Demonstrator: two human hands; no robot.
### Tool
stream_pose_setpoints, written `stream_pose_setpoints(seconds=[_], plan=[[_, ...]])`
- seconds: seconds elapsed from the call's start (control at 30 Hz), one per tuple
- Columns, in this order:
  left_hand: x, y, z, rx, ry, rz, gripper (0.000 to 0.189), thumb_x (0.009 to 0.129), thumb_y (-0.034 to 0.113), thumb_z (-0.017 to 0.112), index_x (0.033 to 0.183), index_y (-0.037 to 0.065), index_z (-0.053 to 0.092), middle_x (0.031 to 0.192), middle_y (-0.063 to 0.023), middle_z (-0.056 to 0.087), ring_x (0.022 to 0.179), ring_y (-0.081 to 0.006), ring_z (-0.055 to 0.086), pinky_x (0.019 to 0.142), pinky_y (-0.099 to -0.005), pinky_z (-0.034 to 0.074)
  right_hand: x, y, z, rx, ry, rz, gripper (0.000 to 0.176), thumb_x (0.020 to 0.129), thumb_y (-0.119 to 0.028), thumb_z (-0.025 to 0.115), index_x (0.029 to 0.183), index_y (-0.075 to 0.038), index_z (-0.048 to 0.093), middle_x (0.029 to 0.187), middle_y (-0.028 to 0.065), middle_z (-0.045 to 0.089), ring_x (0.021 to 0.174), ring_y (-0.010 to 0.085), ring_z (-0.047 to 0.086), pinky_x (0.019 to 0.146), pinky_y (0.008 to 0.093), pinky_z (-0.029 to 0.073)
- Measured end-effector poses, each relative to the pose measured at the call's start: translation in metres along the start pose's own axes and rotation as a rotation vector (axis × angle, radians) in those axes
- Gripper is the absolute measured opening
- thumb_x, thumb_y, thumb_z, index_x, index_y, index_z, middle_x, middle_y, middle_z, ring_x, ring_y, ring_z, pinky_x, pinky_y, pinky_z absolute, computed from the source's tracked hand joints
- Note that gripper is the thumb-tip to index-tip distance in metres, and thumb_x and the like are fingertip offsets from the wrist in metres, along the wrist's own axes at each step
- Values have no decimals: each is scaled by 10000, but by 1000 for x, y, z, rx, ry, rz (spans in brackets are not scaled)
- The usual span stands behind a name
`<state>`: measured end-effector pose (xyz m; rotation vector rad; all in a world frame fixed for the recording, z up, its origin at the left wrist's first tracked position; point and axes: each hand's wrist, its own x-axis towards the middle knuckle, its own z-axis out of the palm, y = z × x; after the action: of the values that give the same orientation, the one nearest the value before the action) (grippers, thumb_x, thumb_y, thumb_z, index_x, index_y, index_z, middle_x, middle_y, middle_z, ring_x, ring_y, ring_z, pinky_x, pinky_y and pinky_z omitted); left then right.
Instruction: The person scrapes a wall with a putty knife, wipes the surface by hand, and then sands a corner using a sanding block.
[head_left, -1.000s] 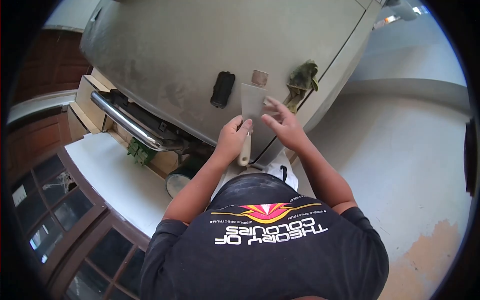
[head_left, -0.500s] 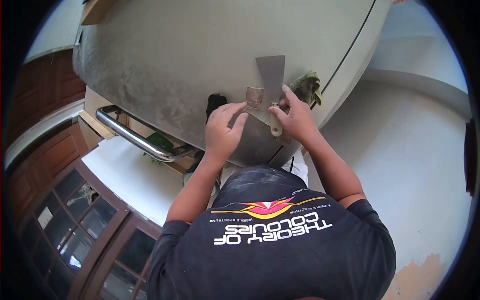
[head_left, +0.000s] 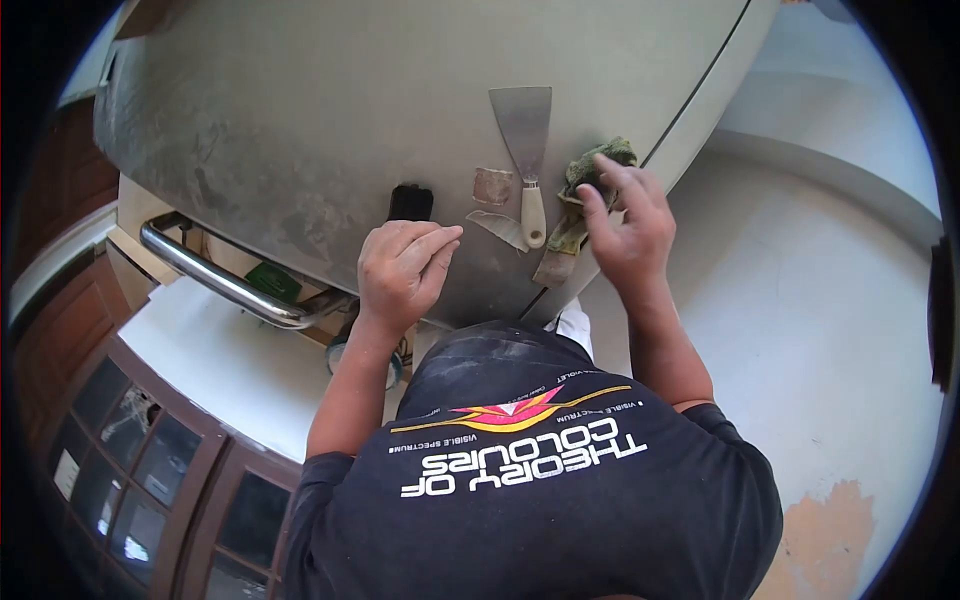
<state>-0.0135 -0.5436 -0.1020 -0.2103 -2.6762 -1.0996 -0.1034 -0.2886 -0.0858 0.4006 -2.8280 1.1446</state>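
A putty knife with a broad metal blade and a pale handle lies on the grey surface, in nobody's grip. My right hand is to its right, thumb and fingers apart, fingertips at a crumpled green cloth. My left hand has its fingers pressed together, with nothing visible in them. Just beyond its knuckles lies a black object. Between the hands are a small brownish square piece and a thin pale scrap. A worn brownish strip sits below the cloth.
A chrome rail runs along the left, above a white surface. Something green shows behind the rail. Brown glazed doors stand at lower left. A dark seam crosses the grey surface near its right edge.
My right hand has let go of the putty knife, now lying flat, and moved right to the cloth. The left hand's fingers have closed together. The view has shifted slightly.
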Motion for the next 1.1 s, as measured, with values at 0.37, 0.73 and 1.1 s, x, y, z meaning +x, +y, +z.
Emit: stream_pose_setpoints(seconds=[0.37, 0.73, 1.1], plan=[[-97, 40, -65, 160, 251, 47, 155, 779, 69, 762, 925, 119, 746, 845, -1, 697, 777, -208, 654, 705, -353, 482, -39, -40, 25, -361, -345, -214, 269, 881, -249, 698, 1130, -148, 713, 1026, 67, 677, 1008, 268, 654, 812, 391, 547], [-288, 77, -103, 280, 538, -295, 110, 810, 94, 757, 919, 106, 744, 862, -26, 703, 811, -230, 665, 723, -367, 483, -28, -76, 66, -726, -502, -192, 445, 847, -385, 734, 1224, -169, 640, 1238, 145, 590, 1171, 323, 603, 946, 421, 532], [-350, 74, -126, 258, 595, -349, 93, 834, 93, 745, 926, 102, 738, 883, -38, 718, 819, -233, 667, 727, -371, 486, -68, -48, 89, -676, -334, -232, 339, 893, -294, 660, 1208, -169, 637, 1221, 108, 645, 1192, 320, 587, 942, 446, 525]])
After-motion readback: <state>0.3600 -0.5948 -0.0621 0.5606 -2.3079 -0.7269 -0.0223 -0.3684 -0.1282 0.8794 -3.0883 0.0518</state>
